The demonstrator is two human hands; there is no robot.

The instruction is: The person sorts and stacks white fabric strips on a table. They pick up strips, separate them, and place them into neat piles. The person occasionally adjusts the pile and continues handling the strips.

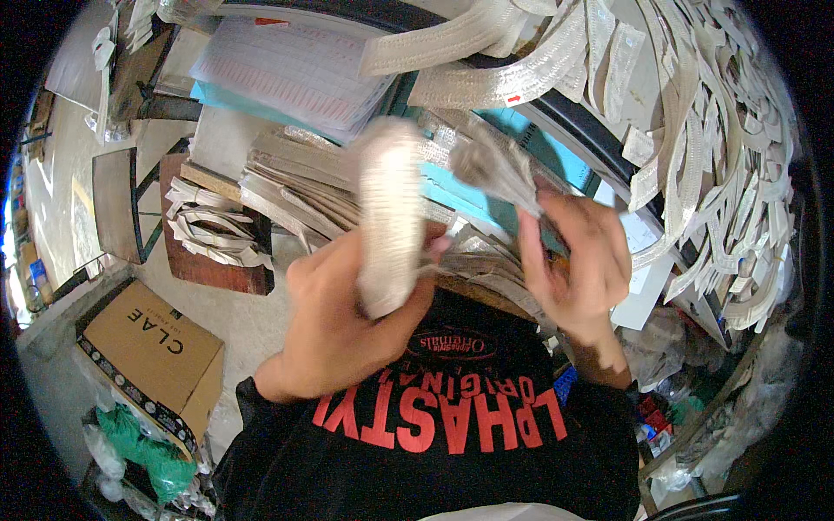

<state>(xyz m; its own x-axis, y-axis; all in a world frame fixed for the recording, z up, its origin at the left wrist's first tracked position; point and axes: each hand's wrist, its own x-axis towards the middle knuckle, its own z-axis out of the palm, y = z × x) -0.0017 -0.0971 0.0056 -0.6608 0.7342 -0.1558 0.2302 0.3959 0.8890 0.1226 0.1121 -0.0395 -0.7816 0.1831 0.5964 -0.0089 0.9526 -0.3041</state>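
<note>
My left hand (326,317) is closed around a cream woven strip (389,217), which stands up from the fist and is blurred by motion. Between the thumb and fingers of my right hand (582,260) is a pale strip end (508,174), with a darker greyish tip pointing up and left. The two hands are apart, in front of my black shirt. Whether the two pieces join is hidden. Just beyond my hands lies a stack of flat woven strips (304,187).
Many loose woven strips (695,174) heap up at the right. Printed sheets (287,74) lie at the back over blue-green paper. A bundle of folded strips (217,226) rests on a brown board (217,276) at left. A cardboard box (156,347) stands at lower left, near green plastic (152,451).
</note>
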